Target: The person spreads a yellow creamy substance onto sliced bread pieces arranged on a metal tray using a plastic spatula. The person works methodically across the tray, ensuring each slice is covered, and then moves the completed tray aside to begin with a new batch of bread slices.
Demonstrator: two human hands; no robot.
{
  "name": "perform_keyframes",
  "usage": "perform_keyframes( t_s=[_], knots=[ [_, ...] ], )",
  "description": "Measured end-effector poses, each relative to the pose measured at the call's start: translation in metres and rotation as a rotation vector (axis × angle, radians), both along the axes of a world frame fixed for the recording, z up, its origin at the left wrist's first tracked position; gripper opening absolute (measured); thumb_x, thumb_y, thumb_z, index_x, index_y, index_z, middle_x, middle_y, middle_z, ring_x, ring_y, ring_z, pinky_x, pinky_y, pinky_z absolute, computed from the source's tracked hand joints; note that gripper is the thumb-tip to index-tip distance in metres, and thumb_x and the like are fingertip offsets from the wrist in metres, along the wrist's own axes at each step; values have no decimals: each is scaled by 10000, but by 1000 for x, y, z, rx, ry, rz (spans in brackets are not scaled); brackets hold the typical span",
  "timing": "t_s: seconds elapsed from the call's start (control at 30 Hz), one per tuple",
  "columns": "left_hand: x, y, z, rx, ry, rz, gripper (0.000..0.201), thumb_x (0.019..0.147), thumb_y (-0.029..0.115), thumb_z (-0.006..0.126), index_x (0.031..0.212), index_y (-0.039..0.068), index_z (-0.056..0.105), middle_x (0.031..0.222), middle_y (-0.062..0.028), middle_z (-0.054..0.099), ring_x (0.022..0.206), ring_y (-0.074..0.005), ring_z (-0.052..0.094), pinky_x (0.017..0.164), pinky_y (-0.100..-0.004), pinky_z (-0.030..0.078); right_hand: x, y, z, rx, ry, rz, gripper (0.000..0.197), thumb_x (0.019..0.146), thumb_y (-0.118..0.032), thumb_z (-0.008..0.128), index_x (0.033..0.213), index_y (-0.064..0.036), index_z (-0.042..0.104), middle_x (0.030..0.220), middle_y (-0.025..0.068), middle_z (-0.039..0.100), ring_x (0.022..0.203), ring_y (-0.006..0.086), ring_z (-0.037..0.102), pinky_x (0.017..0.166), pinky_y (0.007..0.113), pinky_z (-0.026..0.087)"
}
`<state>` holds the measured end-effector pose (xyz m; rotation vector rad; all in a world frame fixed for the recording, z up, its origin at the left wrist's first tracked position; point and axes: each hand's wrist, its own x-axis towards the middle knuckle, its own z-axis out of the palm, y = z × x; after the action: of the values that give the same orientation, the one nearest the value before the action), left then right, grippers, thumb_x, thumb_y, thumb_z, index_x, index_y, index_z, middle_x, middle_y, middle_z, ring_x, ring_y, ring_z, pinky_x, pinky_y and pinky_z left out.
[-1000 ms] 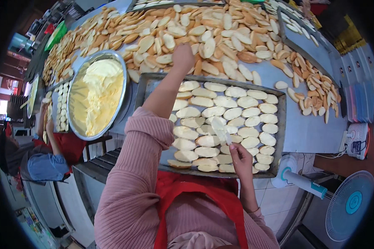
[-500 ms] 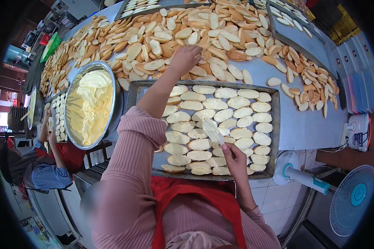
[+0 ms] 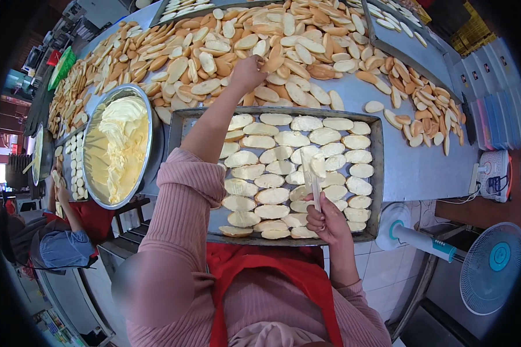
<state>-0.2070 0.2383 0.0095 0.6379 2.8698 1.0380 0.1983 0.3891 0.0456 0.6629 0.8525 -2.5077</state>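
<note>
My left hand (image 3: 249,75) reaches over the baking tray (image 3: 382,173) to the near side of a big heap of oval bread slices (image 3: 205,43). Its fingers are closed on the edge of one bread slice (image 3: 274,63). Above the tray, my right hand (image 3: 331,221) grips a pale spatula (image 3: 315,194) upright, with a dab of cream on its blade. Below it, rows of bread slices coated in cream (image 3: 272,196) nearly fill the tray. To the left of the tray stands a metal bowl (image 3: 150,139) of pale yellow cream (image 3: 121,144), partly used.
At the left a co-worker (image 3: 66,243) handles slices beside another tray (image 3: 75,162) and bowl (image 3: 40,153). A smaller bread heap (image 3: 425,115) lies at the right. Further trays (image 3: 411,58) stand at the back. A fan (image 3: 492,269) is at the lower right.
My left hand has shifted slightly left over the heap and now pinches a slice. My right hand has turned the spatula more upright, and cream shows on its blade.
</note>
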Motion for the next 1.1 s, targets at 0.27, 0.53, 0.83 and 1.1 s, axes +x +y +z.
perform_keyframes(
  t_s=[0.27, 0.53, 0.83, 1.1],
  knots=[
    [121, -69, 11, 955, -394, 86, 480, 887, 195, 685, 1292, -11, 533, 1031, -51, 668, 952, -111, 617, 834, -268, 510, -10, -14, -3, 10, 135, 100, 418, 1052, -380, 326, 1148, -24, 522, 600, -55, 261, 461, 47, 216, 451, 207, 221],
    [304, -155, 34, 1737, -1073, 266, 496, 976, 235, 554, 1409, 69, 376, 1256, -60, 573, 1088, -154, 608, 951, -302, 532, -63, -83, 25, 585, 374, 319, 404, 1047, -362, 378, 1092, -18, 584, 636, -55, 333, 550, 38, 264, 503, 200, 228],
    [386, -238, 21, 1923, -781, 382, 538, 968, 234, 570, 1430, 81, 340, 1277, -74, 555, 1088, -179, 617, 928, -360, 559, -156, -190, 110, 1092, 756, 735, 226, 1048, -239, 361, 1145, -49, 436, 641, 32, 533, 538, 83, 479, 487, 248, 392],
    [409, -248, 4, 2018, -621, 383, 597, 960, 151, 577, 1464, 56, 271, 1322, -108, 525, 1172, -200, 571, 971, -379, 520, -238, -334, 127, 2133, 1897, 617, 67, 862, -140, 563, 907, -117, 607, 782, 58, 633, 801, 214, 643, 764, 406, 419]
  ],
)
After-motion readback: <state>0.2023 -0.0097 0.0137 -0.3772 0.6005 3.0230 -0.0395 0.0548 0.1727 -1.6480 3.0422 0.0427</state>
